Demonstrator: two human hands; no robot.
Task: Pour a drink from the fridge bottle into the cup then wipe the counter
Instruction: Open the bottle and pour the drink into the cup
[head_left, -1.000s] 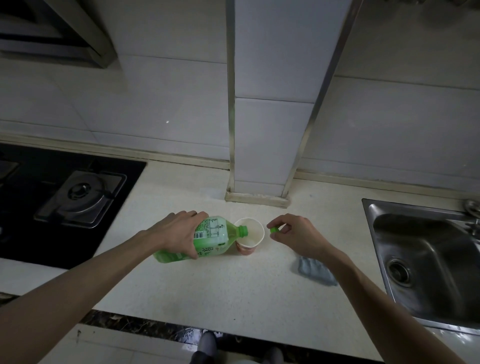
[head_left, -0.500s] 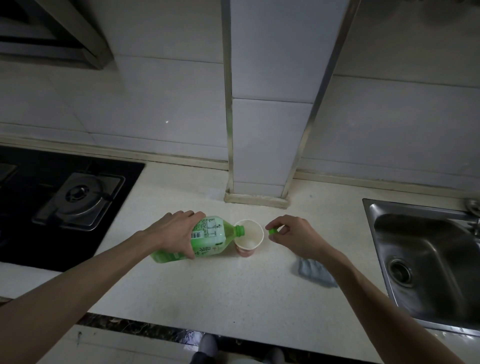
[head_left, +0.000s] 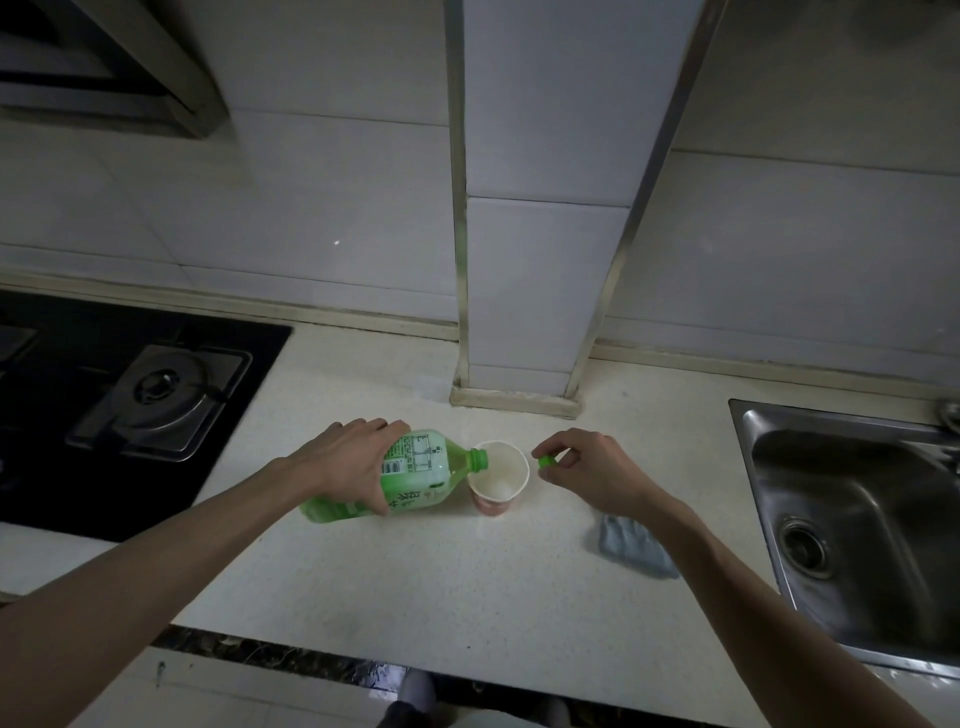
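My left hand grips a green drink bottle that is tipped almost flat, its open neck over the rim of a paper cup. The cup stands upright on the pale counter, and a little pale liquid shows at its bottom. Just right of the cup, my right hand pinches the green bottle cap between thumb and fingers. A blue-grey cloth lies crumpled on the counter beside my right forearm.
A black gas hob fills the counter's left side. A steel sink is set in at the right. A tiled pillar with metal edging stands against the wall behind the cup. The counter's front edge runs below my arms.
The bottle has stayed tipped over the cup in my left hand. My right hand with the cap has barely shifted. The view has crept slightly.
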